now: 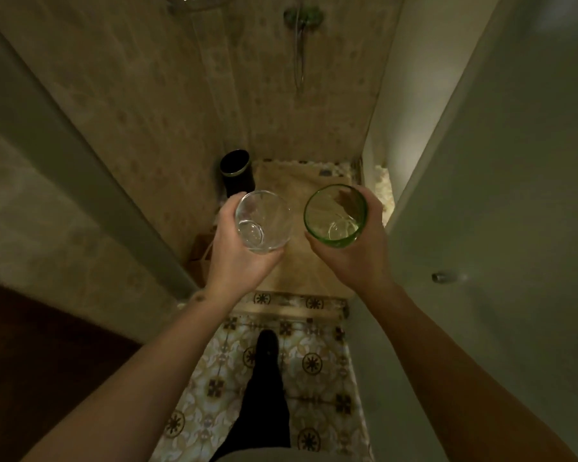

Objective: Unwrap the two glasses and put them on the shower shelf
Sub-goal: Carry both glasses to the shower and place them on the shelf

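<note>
My left hand (234,258) grips a clear glass (262,221) from below and the side, its mouth facing up at the camera. A green glass (336,215) sits in my right hand (354,255), fingers curled round its wall, also bare of any wrapping. Both glasses are held side by side at chest height in the shower doorway, a short gap between them. At the top edge a curved glass shape (197,1) shows on the left tiled wall; I cannot tell if it is the shower shelf.
A black cylindrical container (236,173) stands on the shower floor by the left wall, a brown paper bag (202,258) below it. Crumpled pale paper (382,191) lies at the right. The shower hose (299,48) hangs on the back wall. The door (498,228) with its knob (442,277) flanks the right.
</note>
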The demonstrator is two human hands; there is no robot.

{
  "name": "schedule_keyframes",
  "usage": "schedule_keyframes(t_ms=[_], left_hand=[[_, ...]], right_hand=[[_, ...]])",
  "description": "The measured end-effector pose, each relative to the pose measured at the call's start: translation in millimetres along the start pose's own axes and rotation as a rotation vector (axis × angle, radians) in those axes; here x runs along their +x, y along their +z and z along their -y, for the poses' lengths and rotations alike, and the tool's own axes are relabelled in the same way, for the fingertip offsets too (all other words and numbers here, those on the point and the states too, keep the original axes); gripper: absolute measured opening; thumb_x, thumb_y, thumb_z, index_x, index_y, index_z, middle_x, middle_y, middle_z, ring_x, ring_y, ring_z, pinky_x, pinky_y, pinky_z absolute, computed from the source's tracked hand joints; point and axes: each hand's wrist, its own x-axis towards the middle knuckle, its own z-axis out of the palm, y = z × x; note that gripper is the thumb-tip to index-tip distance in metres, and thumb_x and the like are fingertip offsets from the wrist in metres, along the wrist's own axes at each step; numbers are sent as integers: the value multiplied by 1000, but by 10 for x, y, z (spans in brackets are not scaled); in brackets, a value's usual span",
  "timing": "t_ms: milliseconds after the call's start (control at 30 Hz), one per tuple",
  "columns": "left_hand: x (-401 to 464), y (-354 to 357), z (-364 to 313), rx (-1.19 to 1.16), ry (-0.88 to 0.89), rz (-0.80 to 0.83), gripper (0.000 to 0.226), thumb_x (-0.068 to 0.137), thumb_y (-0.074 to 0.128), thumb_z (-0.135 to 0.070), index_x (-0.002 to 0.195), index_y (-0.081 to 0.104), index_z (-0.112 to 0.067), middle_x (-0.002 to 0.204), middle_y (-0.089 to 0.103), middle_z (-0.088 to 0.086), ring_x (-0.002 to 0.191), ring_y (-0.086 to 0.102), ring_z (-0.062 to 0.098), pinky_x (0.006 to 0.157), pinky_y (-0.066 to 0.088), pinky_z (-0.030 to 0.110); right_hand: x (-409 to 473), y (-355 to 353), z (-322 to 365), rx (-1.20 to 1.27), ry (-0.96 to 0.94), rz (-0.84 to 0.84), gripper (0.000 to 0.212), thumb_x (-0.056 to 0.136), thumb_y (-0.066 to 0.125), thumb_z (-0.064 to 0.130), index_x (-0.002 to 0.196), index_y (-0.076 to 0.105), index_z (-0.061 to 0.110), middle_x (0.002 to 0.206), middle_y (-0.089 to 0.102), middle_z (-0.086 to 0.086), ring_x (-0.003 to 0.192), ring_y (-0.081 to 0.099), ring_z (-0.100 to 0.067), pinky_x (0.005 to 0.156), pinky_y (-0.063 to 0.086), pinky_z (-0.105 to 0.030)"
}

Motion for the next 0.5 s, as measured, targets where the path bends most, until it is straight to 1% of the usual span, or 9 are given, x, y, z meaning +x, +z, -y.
schedule_keyframes(t_ms=[100, 133, 200, 233, 300, 333, 367, 433, 500], left_hand=[[576, 124, 250, -23, 0, -9, 94, 61, 88, -57, 130, 25, -70, 125, 47, -47, 114, 52, -18, 85, 40, -3], [804, 171, 326, -28, 6, -18, 93, 62, 89, -54, 129, 27, -69, 124, 47, -49, 113, 52, -21, 84, 38, -5], [1306, 261, 464, -37, 52, -37, 87, 65, 91, -44, 128, 35, -66, 122, 49, -49, 110, 52, -24, 82, 37, -7], [1571, 299, 530, -41, 72, -38, 81, 67, 90, -43, 128, 40, -63, 122, 52, -45, 109, 54, -22, 83, 40, -4], [2114, 369, 732, -45, 52, -16, 67, 70, 86, -56, 126, 52, -47, 119, 62, -29, 108, 62, -8, 83, 54, 15], [2373, 401, 841, -52, 19, -1, 68, 69, 84, -62, 126, 55, -39, 117, 65, -20, 107, 66, 0, 84, 57, 23], [2587, 438, 966, -64, -11, 9, 72, 68, 84, -61, 127, 55, -33, 116, 67, -13, 106, 67, 5, 85, 58, 28], [2952, 505, 1183, -90, -27, 30, 74, 67, 87, -53, 129, 52, -30, 114, 67, -11, 103, 68, 9, 86, 58, 30], [3246, 549, 1315, -95, -2, 26, 75, 67, 89, -46, 129, 47, -43, 117, 63, -23, 106, 66, 2, 87, 55, 20]], right_hand=[[561, 155, -243, -12, -48, 6, 95, 66, 93, 41, 138, 32, 52, 134, 52, 22, 126, 57, -6, 101, 47, -17], [769, 241, -317, -22, -57, 8, 95, 66, 93, 41, 138, 31, 52, 133, 51, 27, 125, 57, -6, 101, 46, -15], [1177, 445, -447, -38, -45, 9, 96, 66, 93, 41, 140, 33, 48, 135, 52, 24, 126, 56, -4, 103, 46, -17], [1379, 554, -508, -42, -29, 12, 97, 65, 94, 40, 142, 34, 44, 136, 52, 19, 126, 55, -3, 104, 46, -18], [1805, 776, -622, -64, 0, 29, 99, 65, 95, 37, 144, 37, 30, 138, 53, 5, 127, 54, -5, 106, 47, -23], [2022, 878, -676, -87, 12, 36, 99, 65, 96, 35, 144, 38, 23, 139, 53, 0, 128, 53, -3, 106, 47, -24], [2225, 965, -722, -113, 15, 38, 100, 64, 96, 36, 145, 40, 18, 139, 54, -2, 127, 51, 3, 105, 45, -19], [2594, 1118, -810, -142, -1, 32, 100, 64, 95, 41, 145, 41, 17, 137, 55, 2, 124, 50, 10, 100, 41, -7], [2905, 1264, -887, -124, 10, 31, 98, 64, 94, 43, 144, 41, 20, 137, 56, 4, 124, 54, 2, 102, 45, -15]])
